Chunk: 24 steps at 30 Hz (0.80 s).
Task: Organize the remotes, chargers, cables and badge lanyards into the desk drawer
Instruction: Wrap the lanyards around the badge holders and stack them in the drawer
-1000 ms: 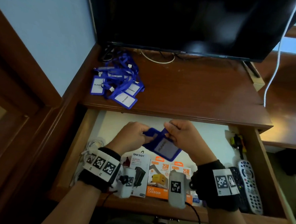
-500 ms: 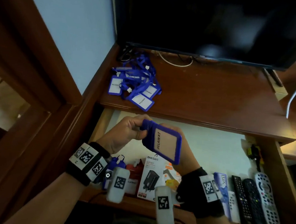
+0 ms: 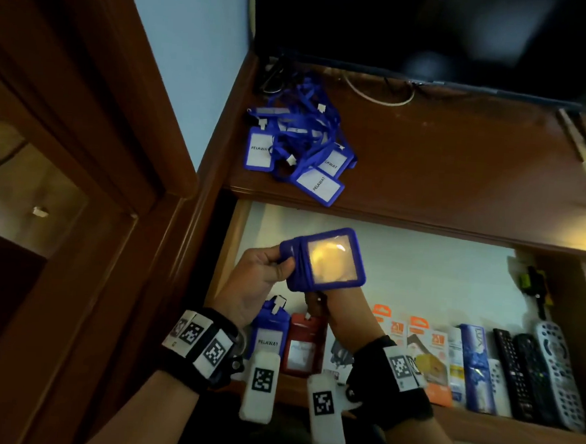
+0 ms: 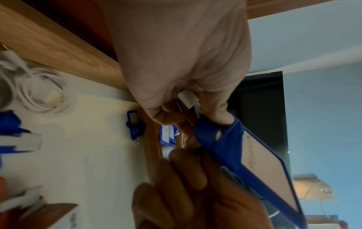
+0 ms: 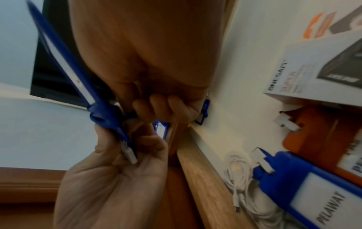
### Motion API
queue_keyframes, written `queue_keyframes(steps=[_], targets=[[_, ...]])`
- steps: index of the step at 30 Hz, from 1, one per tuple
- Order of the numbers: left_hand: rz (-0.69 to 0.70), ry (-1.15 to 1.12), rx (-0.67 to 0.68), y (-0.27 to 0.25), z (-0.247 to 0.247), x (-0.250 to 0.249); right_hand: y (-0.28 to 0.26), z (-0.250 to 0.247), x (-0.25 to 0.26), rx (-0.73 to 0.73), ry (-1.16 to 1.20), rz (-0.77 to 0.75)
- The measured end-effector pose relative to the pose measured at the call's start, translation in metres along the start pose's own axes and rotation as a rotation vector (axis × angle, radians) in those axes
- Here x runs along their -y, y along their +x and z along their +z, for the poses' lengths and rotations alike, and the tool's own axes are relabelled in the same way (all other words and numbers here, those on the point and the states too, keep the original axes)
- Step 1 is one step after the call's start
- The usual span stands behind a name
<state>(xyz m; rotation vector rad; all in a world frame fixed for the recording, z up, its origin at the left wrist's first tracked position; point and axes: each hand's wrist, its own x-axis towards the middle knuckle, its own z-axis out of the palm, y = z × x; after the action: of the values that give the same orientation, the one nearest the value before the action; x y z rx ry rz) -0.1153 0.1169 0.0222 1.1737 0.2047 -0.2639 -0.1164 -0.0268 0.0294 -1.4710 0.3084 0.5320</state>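
The left hand pinches the strap-wound end of a blue badge holder, its white clip tucked in the palm; the right hand curls its fingers against the holder from behind, lifting it above the open drawer. I'd guess the lanyard strap is being bound round the holder. If either pinch slackens, the wrap could spring loose and need redoing. In the drawer, toward 6 o'clock, lie a wrapped blue badge and a red badge; toward 4 o'clock, charger boxes, then the remotes. White cables coil at 7 o'clock. More tangled blue lanyards wait on the desktop at 12 o'clock
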Motion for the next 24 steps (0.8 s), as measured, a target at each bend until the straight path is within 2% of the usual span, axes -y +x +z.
queue_keyframes(steps=[4,8,11,14,16,18,20,22,24], targets=[[-0.091,0.215,-0.088,0.004,-0.007,0.005,0.008,-0.022,-0.015,-0.015,-0.073,0.004],[-0.132,0.446,-0.218,0.013,-0.011,0.012,0.040,-0.058,-0.008,-0.161,-0.029,0.145],[-0.184,0.784,-0.230,0.021,-0.022,0.020,0.064,-0.074,0.010,-0.221,-0.131,0.076],[-0.271,1.268,-0.030,0.029,-0.023,0.025,0.098,-0.078,0.025,-0.262,-0.276,-0.067],[-0.347,1.451,0.157,0.032,-0.015,0.030,0.121,-0.072,0.034,-0.273,-0.437,-0.202],[-0.399,1.558,0.337,0.035,-0.001,0.035,0.142,-0.064,0.039,-0.243,-0.628,-0.344],[-0.402,1.644,0.487,0.036,0.015,0.039,0.155,-0.052,0.046,-0.185,-0.713,-0.450],[-0.373,1.719,0.594,0.038,0.028,0.040,0.166,-0.043,0.050,-0.107,-0.788,-0.508],[-0.354,1.752,0.656,0.040,0.037,0.042,0.177,-0.040,0.047,-0.067,-0.961,-0.533]])
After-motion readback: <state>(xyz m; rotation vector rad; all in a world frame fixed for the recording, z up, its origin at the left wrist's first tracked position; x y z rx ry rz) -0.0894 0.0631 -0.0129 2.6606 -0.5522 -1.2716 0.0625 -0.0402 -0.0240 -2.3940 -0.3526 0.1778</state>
